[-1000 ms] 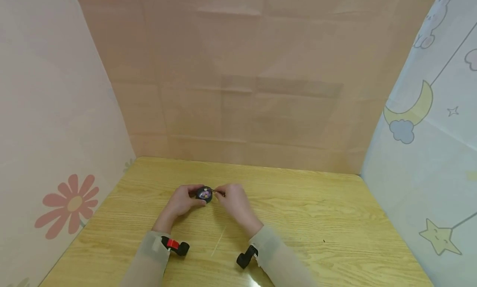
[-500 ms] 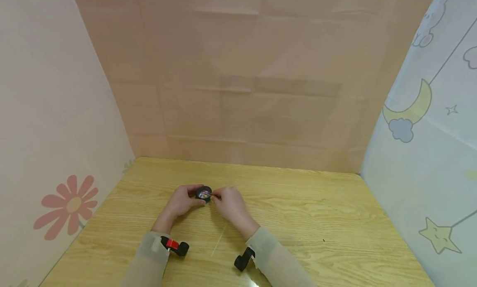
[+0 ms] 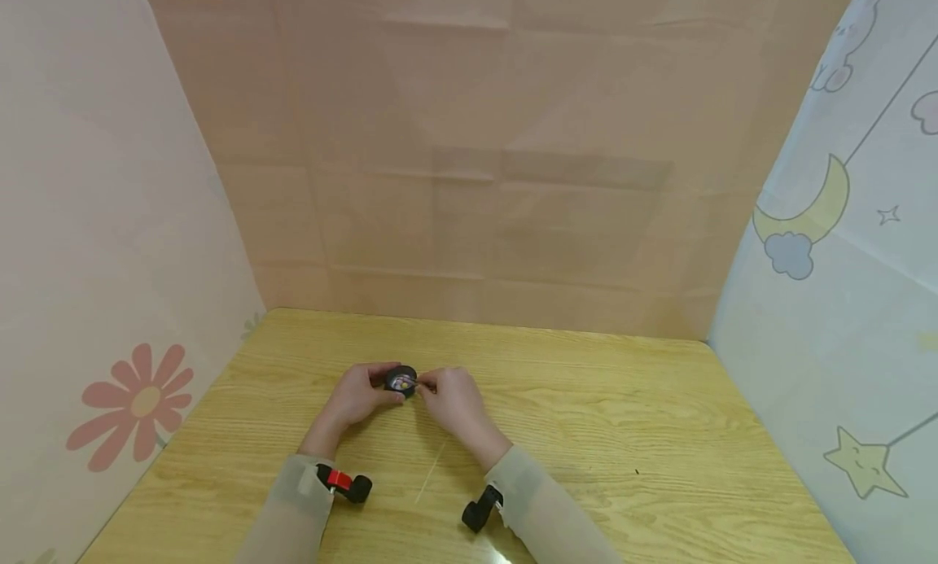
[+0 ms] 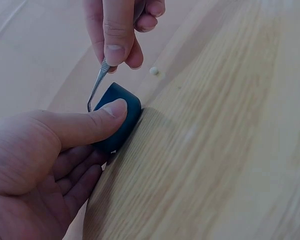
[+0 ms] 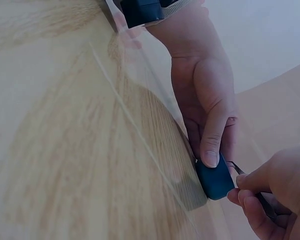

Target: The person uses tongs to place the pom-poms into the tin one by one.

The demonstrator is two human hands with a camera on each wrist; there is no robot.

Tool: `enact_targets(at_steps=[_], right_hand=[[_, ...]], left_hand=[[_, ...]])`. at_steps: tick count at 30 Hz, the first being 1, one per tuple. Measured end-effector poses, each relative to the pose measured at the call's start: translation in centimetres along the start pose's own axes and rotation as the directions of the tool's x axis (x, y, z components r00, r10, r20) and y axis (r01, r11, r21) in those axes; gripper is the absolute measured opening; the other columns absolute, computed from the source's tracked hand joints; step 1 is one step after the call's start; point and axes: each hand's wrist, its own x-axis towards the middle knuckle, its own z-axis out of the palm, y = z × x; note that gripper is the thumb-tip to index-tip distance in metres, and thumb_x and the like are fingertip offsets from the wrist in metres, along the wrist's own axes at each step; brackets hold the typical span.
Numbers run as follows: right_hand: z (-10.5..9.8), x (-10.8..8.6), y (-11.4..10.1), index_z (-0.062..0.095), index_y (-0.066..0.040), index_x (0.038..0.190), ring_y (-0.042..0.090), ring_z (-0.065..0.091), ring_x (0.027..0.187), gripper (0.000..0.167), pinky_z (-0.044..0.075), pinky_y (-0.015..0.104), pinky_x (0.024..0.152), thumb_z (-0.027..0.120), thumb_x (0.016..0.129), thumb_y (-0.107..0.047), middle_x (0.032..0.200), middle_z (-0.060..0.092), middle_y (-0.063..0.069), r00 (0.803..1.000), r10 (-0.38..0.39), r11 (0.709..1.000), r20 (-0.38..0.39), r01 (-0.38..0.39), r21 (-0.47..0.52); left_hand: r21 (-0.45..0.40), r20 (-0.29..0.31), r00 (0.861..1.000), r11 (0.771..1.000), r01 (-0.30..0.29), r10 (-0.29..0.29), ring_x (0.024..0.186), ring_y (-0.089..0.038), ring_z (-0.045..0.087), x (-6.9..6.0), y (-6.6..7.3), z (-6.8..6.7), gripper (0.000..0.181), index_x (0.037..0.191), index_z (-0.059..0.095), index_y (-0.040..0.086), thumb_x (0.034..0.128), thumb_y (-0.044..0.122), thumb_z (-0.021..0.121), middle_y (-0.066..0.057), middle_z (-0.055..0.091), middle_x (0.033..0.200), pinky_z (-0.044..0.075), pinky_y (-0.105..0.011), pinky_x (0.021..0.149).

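A small round dark case (image 3: 400, 382) stands tilted on the table, its face showing purple and yellow bits in the head view. My left hand (image 3: 361, 393) grips it from the left, thumb on the near side, as the left wrist view shows its smooth blue-black wall (image 4: 121, 125). From the right, my right hand (image 3: 453, 401) pinches a thin metal pick (image 4: 99, 82) with a ridged grip and a bent tip. That tip reaches the face of the case; the wall hides the exact contact in the left wrist view. The pick's dark rear part (image 5: 266, 206) shows below the right fingers.
The wood-grain table (image 3: 586, 409) meets a brown paper backdrop (image 3: 469, 222) and patterned side walls (image 3: 843, 303). A thin pale line (image 3: 432, 470) lies between the forearms, and a dark speck (image 3: 637, 472) sits to the right. A pale round dot (image 4: 154, 71) appears beyond the case.
My right hand has shifted slightly left and down, bringing the pick over the face of the case. My left hand keeps its hold, with the case nearly still.
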Motion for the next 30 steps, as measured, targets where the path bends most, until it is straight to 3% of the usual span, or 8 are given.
enact_targets(at_steps=[21, 30], right_hand=[[-0.47, -0.21, 0.24, 0.086, -0.010, 0.108, 0.004, 0.069, 0.080, 0.012, 0.057, 0.023, 0.070, 0.078, 0.100, -0.014, 0.098, 0.081, 0.000, 0.998, 0.005, 1.000, 0.064, -0.006, 0.002], [-0.38, -0.16, 0.70, 0.087, -0.010, 0.106, 0.001, 0.064, 0.074, 0.011, 0.053, 0.021, 0.066, 0.078, 0.099, -0.013, 0.095, 0.081, -0.001, 0.997, -0.009, 1.000, 0.074, 0.009, -0.005]], left_hand=[[0.018, 0.004, 1.000, 1.000, 0.012, -0.012, 0.127, -0.034, 0.065, -0.24, 0.10, -0.03, 0.061, 0.146, 0.067, 0.006, 0.0897, 0.015, 0.089, -0.016, 0.069, 0.138, 0.050, -0.054, 0.109], [0.027, 0.001, 1.000, 1.000, 0.008, -0.008, 0.126, -0.034, 0.066, -0.16, 0.14, -0.03, 0.061, 0.146, 0.067, 0.006, 0.0893, 0.014, 0.090, -0.017, 0.070, 0.138, 0.050, -0.054, 0.108]])
